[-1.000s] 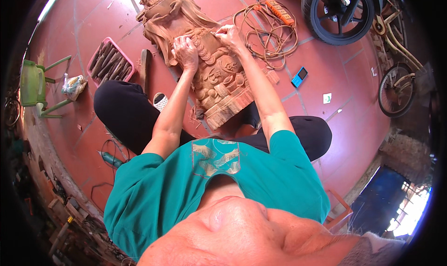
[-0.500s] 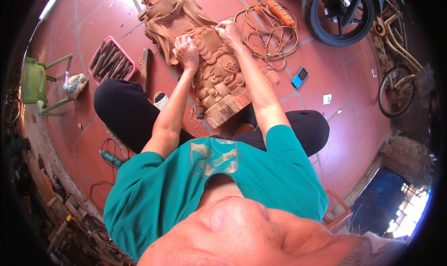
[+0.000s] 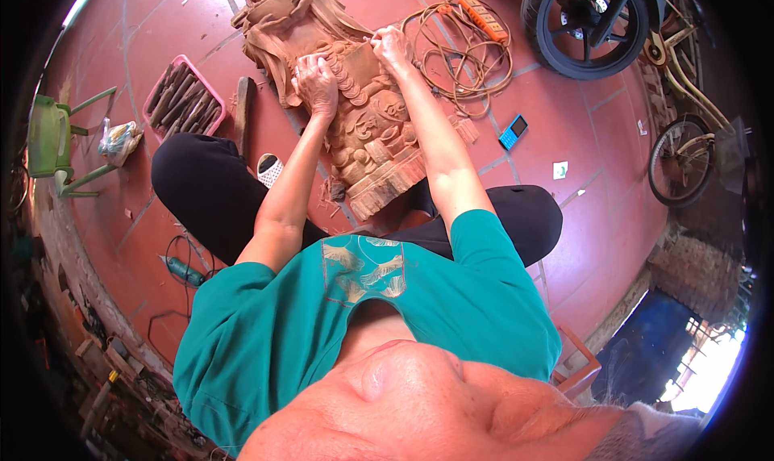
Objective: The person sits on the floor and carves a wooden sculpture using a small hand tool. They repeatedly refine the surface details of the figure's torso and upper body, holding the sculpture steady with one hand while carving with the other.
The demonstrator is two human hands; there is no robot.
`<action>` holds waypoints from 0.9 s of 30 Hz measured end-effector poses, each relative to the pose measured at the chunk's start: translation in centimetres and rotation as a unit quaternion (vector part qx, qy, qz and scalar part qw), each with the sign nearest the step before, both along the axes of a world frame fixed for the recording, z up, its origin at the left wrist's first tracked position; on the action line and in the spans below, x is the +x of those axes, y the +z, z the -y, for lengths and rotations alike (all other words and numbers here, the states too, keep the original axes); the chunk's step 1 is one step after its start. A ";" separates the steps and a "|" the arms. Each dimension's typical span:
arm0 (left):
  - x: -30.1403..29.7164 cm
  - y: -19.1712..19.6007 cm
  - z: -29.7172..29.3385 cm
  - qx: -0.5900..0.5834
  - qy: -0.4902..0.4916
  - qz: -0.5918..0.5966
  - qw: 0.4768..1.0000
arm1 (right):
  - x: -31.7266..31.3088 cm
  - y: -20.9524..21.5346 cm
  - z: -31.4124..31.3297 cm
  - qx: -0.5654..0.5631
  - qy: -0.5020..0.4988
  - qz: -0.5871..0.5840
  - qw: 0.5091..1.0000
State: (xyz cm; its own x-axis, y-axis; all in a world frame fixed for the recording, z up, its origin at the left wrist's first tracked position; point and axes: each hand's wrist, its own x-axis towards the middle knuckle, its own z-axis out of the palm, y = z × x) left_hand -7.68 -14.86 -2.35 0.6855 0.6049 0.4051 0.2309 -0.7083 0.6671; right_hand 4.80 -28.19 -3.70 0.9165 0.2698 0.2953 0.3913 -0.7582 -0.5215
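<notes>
A brown carved wooden statue (image 3: 361, 130) lies on its back between my bent legs, with its head at the far end and its base nearest me. My left hand (image 3: 316, 86) is pressed against the left side of its middle, fingers curled in; whatever they may hold is hidden. On the statue's right edge, a little farther off, my right hand (image 3: 393, 51) is closed in a tight pinch. Something small may be between its fingers, too small to name.
A pink basket (image 3: 223, 116) of dark-handled tools and a wooden block (image 3: 244, 110) lie left. Beyond stands a green plastic chair (image 3: 50, 138). At right are an orange power strip (image 3: 484, 21) with coiled cord, a blue phone (image 3: 513, 133) and a motorbike wheel (image 3: 586, 25).
The whole view has shifted slightly, so everything sits a little farther left and up. Both hands stay at nearly the same places on the statue, still closed.
</notes>
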 end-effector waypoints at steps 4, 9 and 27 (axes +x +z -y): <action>0.1 -0.3 -0.3 0.003 -0.004 -0.008 1.000 | 1.4 -0.8 0.3 0.002 0.044 -0.013 0.999; -0.2 -0.2 -0.3 0.011 0.005 -0.008 1.000 | 0.5 2.4 2.4 -0.002 0.100 -0.193 0.976; 0.0 -0.3 -0.4 0.021 0.009 -0.017 1.000 | -1.4 4.1 0.8 -0.129 0.035 -0.172 0.976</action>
State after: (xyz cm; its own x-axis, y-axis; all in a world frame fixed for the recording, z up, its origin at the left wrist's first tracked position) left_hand -7.65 -14.47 -2.67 0.6890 0.5996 0.4073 0.2651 -0.7314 0.6283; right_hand 3.44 -28.99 0.39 0.9260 0.3604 -0.1123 0.2826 -0.8591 -0.4266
